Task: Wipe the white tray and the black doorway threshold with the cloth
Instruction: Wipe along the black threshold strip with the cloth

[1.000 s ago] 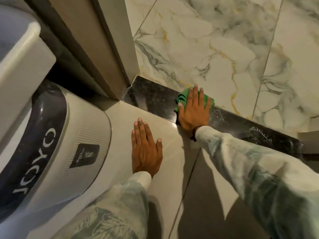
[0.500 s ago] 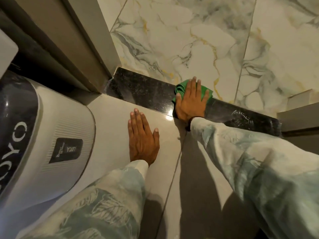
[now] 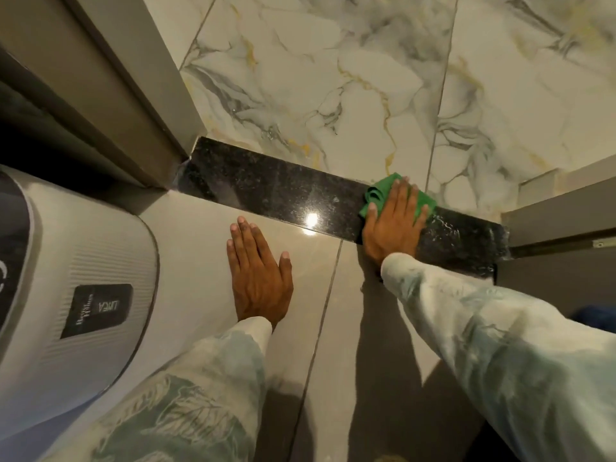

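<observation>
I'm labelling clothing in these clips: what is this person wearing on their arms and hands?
Both arms wear long, loose sleeves of pale cream fabric printed with washed-out grey-green leaf patterns, ending in plain cuffs at the wrists. The left hand and right hand are bare: no gloves or rings visible.

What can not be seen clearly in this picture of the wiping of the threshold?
- Head view: most of the green cloth lies hidden under the right hand.
- The black threshold beneath that hand and cloth is covered, so its state there is unknown.
- The white appliance is cut off by the left edge.
- The small print on its dark label is too small to read.
- A blue thing at the right edge is too dark to identify.
</observation>
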A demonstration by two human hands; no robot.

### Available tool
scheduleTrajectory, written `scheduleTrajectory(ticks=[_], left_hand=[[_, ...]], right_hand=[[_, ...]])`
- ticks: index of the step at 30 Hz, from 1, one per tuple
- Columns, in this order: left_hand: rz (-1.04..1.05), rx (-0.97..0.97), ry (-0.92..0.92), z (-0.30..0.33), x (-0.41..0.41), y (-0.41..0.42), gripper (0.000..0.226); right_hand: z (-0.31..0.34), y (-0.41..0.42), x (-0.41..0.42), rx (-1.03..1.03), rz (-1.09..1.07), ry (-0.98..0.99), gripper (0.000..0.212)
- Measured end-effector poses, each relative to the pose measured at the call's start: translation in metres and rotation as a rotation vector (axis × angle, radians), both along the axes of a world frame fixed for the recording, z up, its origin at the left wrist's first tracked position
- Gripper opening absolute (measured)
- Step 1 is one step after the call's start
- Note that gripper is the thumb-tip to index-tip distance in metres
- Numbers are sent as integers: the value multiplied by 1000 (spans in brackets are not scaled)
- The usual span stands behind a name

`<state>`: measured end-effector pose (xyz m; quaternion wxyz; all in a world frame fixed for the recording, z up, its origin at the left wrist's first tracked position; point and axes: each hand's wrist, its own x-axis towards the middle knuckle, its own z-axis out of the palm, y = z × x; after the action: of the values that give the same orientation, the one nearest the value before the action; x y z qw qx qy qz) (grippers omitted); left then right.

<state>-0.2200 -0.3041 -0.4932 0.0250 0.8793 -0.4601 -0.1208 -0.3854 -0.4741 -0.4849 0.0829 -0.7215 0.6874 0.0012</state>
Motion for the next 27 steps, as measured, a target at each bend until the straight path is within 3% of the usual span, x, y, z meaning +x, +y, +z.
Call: scheduleTrajectory(ticks=[3,7,11,16,18,27], left_hand=[[1,9,-1,2,-1,0,79],[-2,-4,1,4,-1,0,80],[-3,-39,-7,0,-1,0,80],[1,-42,-24,-5,-1,1,82],[7,-47,-24,-5,-2,3,81],[16,-97,-38,-12,0,1,81]], right_hand=[[-2,31,-42,-17,169,41,69],[-7,52,-86,-72,-170,44,70],[-3,2,-68,-79,-489,-49,70],[-12,33,-73,-91,-149,75,69],[-14,50,-90,-84,-143,79,69],[-1,1,-97,-112,-609,-60,71]])
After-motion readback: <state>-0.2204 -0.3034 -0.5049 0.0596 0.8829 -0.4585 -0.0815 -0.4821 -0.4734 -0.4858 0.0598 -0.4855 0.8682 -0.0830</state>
